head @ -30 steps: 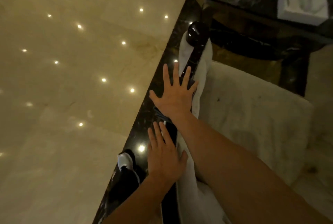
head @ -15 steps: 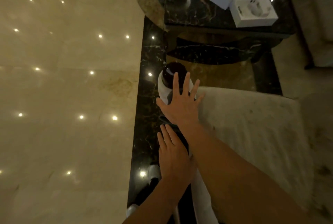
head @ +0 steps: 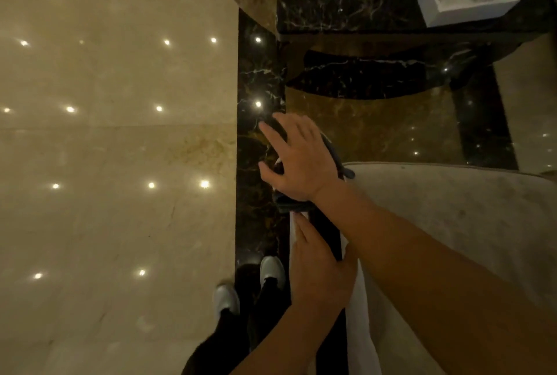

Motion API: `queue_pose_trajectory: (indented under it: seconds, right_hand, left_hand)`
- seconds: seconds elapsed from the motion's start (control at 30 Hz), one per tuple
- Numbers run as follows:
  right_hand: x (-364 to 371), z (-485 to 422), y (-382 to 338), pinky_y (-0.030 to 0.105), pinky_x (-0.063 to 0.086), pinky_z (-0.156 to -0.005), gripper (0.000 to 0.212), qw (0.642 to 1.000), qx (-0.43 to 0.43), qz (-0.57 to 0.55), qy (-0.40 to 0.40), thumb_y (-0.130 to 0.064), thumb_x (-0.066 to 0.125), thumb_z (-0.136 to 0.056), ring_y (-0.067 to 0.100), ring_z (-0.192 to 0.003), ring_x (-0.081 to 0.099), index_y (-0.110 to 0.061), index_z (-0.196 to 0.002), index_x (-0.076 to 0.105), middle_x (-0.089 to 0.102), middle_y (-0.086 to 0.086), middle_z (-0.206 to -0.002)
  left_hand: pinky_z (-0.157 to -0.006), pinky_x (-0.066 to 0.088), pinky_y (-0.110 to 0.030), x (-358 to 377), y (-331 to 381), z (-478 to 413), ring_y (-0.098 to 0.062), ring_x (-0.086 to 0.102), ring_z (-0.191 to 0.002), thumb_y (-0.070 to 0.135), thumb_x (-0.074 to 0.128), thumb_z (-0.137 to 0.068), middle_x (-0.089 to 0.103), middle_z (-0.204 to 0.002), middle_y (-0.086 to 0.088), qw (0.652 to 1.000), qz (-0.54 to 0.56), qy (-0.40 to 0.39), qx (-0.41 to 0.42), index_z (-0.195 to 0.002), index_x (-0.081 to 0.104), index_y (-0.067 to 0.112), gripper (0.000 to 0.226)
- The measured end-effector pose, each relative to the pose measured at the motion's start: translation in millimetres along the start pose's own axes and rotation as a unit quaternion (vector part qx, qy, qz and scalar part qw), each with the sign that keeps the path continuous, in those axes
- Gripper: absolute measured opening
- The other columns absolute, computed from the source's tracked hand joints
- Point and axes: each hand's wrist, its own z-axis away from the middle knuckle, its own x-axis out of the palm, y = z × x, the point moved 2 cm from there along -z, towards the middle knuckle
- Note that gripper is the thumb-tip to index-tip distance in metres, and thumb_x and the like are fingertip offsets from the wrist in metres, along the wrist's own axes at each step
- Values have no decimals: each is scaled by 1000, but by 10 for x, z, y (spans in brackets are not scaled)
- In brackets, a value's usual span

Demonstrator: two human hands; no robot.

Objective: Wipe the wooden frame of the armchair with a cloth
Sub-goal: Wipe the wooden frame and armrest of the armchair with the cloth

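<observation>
Head view: right hand (head: 301, 160), grip spread flat, presses dark cloth (head: 291, 205) over the armrest's front knob. Left hand (head: 319, 278), grip flat and empty, rests on the dark wooden armrest (head: 328, 239) just behind. Risk: unclamped cloth slips off the rounded end. Versus 0.5 s ago: right hand has advanced, covering the knob.

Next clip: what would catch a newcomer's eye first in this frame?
The right hand at centre, spread over a dark cloth on the front end of the armchair's dark wooden arm. The left hand rests flat on the arm just behind. Ceiling lights glint off the glossy floor at left.
</observation>
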Motion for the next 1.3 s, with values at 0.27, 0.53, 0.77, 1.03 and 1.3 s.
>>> queue_pose_trajectory:
  seconds: [0.27,0.53,0.77,1.03,1.3]
  right_hand:
    - [-132,330,8,44,35,-116,53,949,250,-189,21,-42,48,-101,31,-139,37,-10,-143,48,41,17,-151]
    - [-247,325,454,38,27,-121,48,768,393,-505,-27,-30,37,-108,16,-148,32,-29,-156,34,31,-3,-165]
    - [-81,725,49,12,-1,-115,66,910,302,-273,-84,-28,35,-108,12,-154,0,-15,-159,-5,-3,7,-171]
    - [74,128,456,36,34,-112,64,922,274,-243,-124,-49,36,-104,27,-143,39,-14,-157,25,38,12,-159]
    - [-30,544,209,36,26,-120,80,927,277,-238,-89,-41,57,-97,20,-150,24,-20,-160,12,21,5,-166]
  left_hand:
    - [-121,29,-40,-523,45,-376,-24,30,-150,42,67,-89,28,-166,-7,986,113,113,35,-159,18,18,88]
    - [-123,11,-41,-682,289,-1195,-28,6,-157,37,32,-106,16,-169,-9,948,-151,61,273,-159,20,11,60]
    - [-115,23,-7,-576,140,-1299,-17,33,-148,22,44,-105,50,-153,-4,976,110,93,166,-143,53,12,41]
    - [-73,51,-42,-731,188,-1881,-23,64,-74,31,44,-105,69,-86,-30,972,221,35,67,-89,68,-8,48]
    - [-97,48,-17,-648,-39,-1289,-1,60,-122,43,39,-103,57,-143,2,984,123,79,100,-147,44,37,44]
